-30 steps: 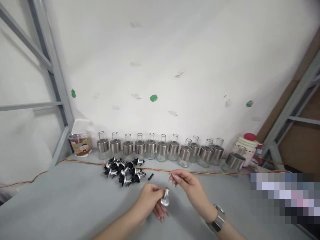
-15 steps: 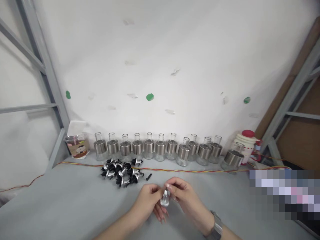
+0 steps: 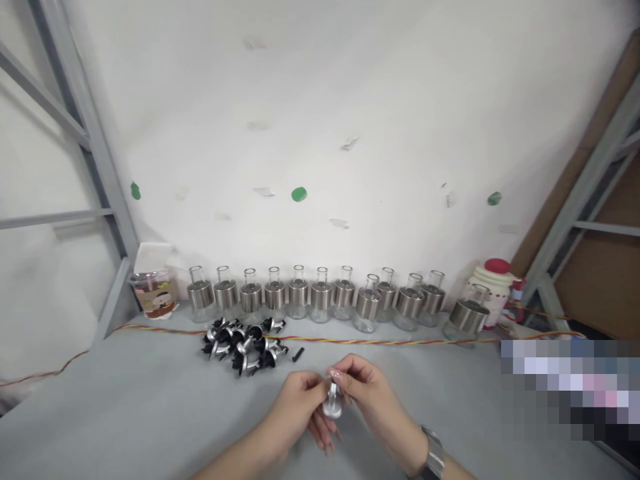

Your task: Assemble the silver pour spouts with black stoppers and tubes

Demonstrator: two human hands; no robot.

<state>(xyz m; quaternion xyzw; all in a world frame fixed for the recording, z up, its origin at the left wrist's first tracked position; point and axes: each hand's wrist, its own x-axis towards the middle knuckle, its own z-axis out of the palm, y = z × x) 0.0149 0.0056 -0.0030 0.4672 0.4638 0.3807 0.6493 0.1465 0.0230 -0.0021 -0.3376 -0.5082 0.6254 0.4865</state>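
Observation:
A silver pour spout point(image 3: 333, 403) with a rounded cap is held low over the front of the table. My left hand point(image 3: 303, 403) has its thumb against the spout's side, with the lower fingers curled beneath. Pinched at the spout's upper end are the thumb and forefinger of my right hand point(image 3: 365, 387); the fingertips partly cover that tip. A heap of black-and-silver pour spouts point(image 3: 245, 343) lies to the left beyond my hands. Beside the heap is a small loose black piece point(image 3: 299, 354).
Several glass bottles with metal sleeves point(image 3: 320, 297) line the wall. A drink cup point(image 3: 156, 297) stands at the far left, a cream jar with a red lid point(image 3: 493, 287) at the right. A twisted red-yellow cord point(image 3: 370, 342) crosses the grey table point(image 3: 150, 400).
The pour spout has tipped slightly, so more of its rounded cap shows lower down. Both hands keep their hold and have barely shifted.

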